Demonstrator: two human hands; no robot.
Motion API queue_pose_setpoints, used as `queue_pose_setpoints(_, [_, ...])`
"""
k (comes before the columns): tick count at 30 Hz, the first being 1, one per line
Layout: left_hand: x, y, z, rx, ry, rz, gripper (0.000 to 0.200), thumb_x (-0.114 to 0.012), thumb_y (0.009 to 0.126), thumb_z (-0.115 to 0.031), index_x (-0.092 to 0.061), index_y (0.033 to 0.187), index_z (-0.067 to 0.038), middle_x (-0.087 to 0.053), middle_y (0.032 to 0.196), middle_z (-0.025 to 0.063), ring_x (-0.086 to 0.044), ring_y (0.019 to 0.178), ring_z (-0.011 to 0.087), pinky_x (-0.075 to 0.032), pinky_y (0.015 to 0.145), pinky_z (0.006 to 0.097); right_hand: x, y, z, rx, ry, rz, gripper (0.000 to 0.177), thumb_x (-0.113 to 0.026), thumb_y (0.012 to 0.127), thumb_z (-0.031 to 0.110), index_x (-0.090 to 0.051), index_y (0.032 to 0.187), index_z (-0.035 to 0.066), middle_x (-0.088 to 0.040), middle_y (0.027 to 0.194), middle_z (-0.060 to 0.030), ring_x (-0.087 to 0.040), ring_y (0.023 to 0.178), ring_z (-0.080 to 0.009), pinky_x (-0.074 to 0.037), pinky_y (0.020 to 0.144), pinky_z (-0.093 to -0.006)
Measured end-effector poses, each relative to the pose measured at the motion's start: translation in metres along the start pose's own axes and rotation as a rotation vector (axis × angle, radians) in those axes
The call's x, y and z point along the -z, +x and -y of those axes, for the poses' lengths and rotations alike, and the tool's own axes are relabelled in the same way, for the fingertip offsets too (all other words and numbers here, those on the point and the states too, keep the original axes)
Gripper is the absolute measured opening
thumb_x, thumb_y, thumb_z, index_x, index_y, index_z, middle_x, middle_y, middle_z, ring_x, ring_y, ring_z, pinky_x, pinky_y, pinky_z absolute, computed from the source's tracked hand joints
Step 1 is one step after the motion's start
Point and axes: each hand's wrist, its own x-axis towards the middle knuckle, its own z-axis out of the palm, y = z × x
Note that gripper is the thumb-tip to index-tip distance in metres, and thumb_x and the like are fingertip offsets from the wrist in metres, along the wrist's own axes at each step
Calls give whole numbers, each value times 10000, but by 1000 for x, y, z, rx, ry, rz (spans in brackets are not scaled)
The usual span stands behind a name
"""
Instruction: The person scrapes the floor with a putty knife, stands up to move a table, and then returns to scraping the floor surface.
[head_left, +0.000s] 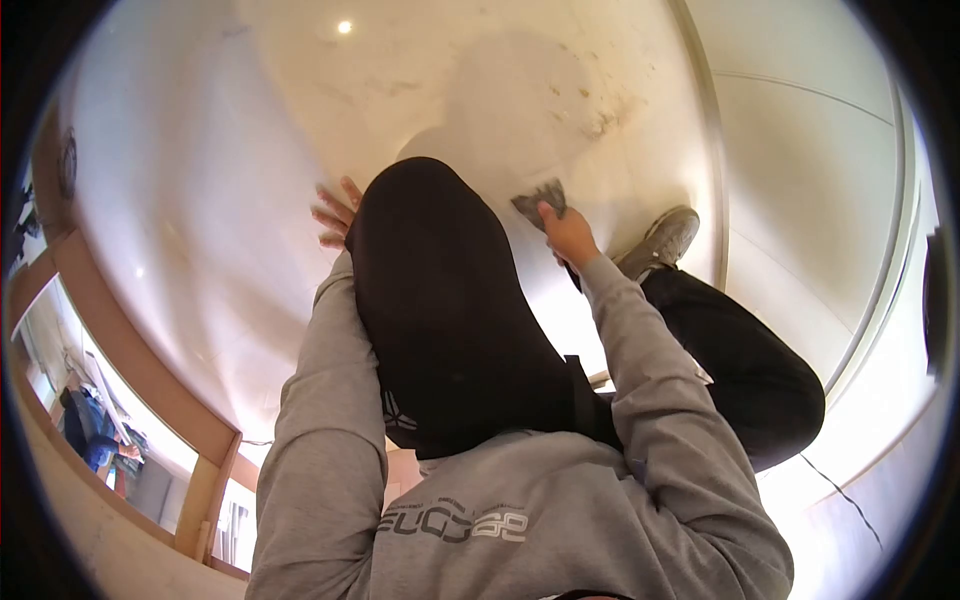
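My right hand [570, 235] is closed around a putty knife [541, 203]. Its wide, smeared grey blade points up and left over the glossy pale floor [330, 120], and a bit of dark handle shows below the fist. Beside my raised knee in black trousers [440, 290], my left hand [337, 214] has its fingers spread, partly hidden by the knee, and is empty as far as it shows. Brownish smudges [605, 120] mark the floor ahead of the blade.
My grey shoe [668, 240] rests near a raised strip [715, 130] along the pale panel [800, 180] on the right. At left stands a wooden frame [130, 340] with openings; through one, a person in blue [95, 430] shows. A thin cable [845, 495] lies at lower right.
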Motion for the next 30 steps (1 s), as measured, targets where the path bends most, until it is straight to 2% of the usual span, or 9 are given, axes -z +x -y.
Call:
queue_pose_setpoints(1, [12, 10, 7, 12, 0, 3, 711, -288, 964, -641, -90, 1561, -308, -41, 1615, 193, -82, 1452, 496, -139, 997, 799, 7, 9, -15, 10, -6, -4, 552, -557, 932, 489, -604, 938, -61, -639, 688, -194, -631, 544, -311, -500, 515, -427])
queue_pose_setpoints(3, [38, 6, 28, -143, -620, 545, 728, -321, 959, -633, -80, 1560, -301, 19, 1616, 189, -37, 1444, 523, -163, 986, 808, 11, 10, -35, 263, -186, -317, 583, -555, 926, 501, -611, 987, -76, -674, 881, -276, -669, 815, -424, -524, 744, -461])
queue_pose_setpoints(4, [43, 7, 24, -133, -619, 548, 728, -321, 959, -633, -80, 1560, -301, 19, 1616, 189, -37, 1444, 523, -163, 986, 808, 14, 10, -30, 276, -185, -290, 622, -553, 916, 520, -609, 1031, -89, -648, 1031, -322, -612, 1011, -476, -476, 899, -467])
queue_pose_setpoints(7, [50, 16, 22, -8, -614, 443, 749, -338, 950, -634, -59, 1560, -302, 80, 1610, 194, 11, 1439, 532, -151, 976, 823, -4, 31, 4, 259, -254, -240, 618, -547, 915, 530, -616, 1024, -75, -657, 1001, -312, -628, 994, -453, -488, 872, -474])
queue_pose_setpoints(12, [67, 37, 50, -147, -810, 905, 829, -401, 931, -630, 12, 1560, -282, 147, 1594, 214, 81, 1430, 540, -138, 980, 822, 13, 9, 44, 167, -228, -77, 638, -544, 912, 536, -610, 1023, -89, -668, 946, -298, -676, 801, -394, -529, 727, -454])
queue_pose_setpoints(17, [71, 30, 47, -105, -816, 803, 896, -452, 911, -630, 37, 1560, -252, 186, 1581, 228, 131, 1404, 573, -84, 972, 832, 8, 13, 51, 204, -352, -71, 660, -539, 912, 538, -604, 1033, -108, -673, 908, -280, -659, 581, -338, -535, 579, -420])
queue_pose_setpoints(21, [71, 40, 56, -134, -919, 940, 969, -485, 881, -661, 66, 1557, -240, 231, 1563, 241, 190, 1377, 595, -34, 957, 840, -18, 33, 108, 304, -360, -78, 678, -532, 913, 543, -600, 1073, -112, -657, 997, -308, -669, 851, -393, -528, 767, -440])
queue_pose_setpoints(25, [74, 44, 66, -157, -993, 981, 1020, -498, 862, -685, 101, 1552, -232, 260, 1552, 244, 231, 1366, 589, 4, 954, 837, -4, 28, 70, 249, -398, -48, 691, -529, 912, 542, -592, 1125, -113, -627, 1105, -327, -580, 1115, -444, -458, 944, -461])
queue_pose_setpoints(30, [86, 55, 81, -192, -1026, 978, 1101, -521, 823, -731, 139, 1541, -220, 306, 1532, 243, 308, 1332, 582, 61, 944, 832, -37, 41, 118, 371, -463, -92, 679, -521, 907, 545, -633, 1080, -102, -630, 1118, -315, -584, 1114, -444, -457, 952, -465])
